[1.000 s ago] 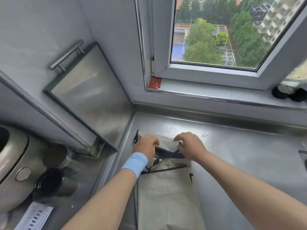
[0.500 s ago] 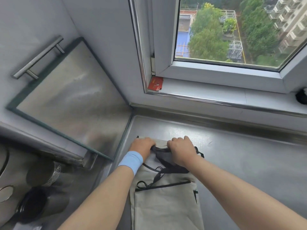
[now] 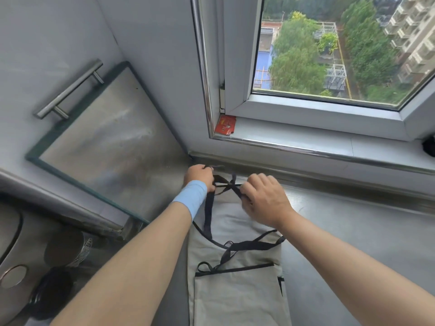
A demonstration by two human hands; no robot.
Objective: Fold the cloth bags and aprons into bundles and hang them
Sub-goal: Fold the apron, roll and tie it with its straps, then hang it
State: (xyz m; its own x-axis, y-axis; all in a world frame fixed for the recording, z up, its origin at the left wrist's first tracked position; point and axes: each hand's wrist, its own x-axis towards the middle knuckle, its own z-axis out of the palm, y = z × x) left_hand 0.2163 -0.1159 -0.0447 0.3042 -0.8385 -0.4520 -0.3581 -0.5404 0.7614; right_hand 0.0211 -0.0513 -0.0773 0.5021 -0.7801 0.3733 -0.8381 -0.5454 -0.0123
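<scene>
Apron [image 3: 237, 297] lies on counter [image 3: 353, 231], fingers of left hand [image 3: 199, 176] and right hand [image 3: 266, 198] gripping its black straps [image 3: 208, 215]

We see a steel counter [image 3: 353, 231] across the lower right, with a grey apron [image 3: 237, 292] lying flat on it at bottom centre.

The left hand [image 3: 199, 176] hid its own fingertips, and the ends of the black strap [image 3: 208, 215] inside both fists could not be traced. Below the right hand [image 3: 266, 200], the apron [image 3: 237, 290] was cut off by the bottom edge. Far right of that hand, a black object [image 3: 429, 147] was cropped. Print on the red card [image 3: 225, 125], above the left hand, was too small to read.
</scene>
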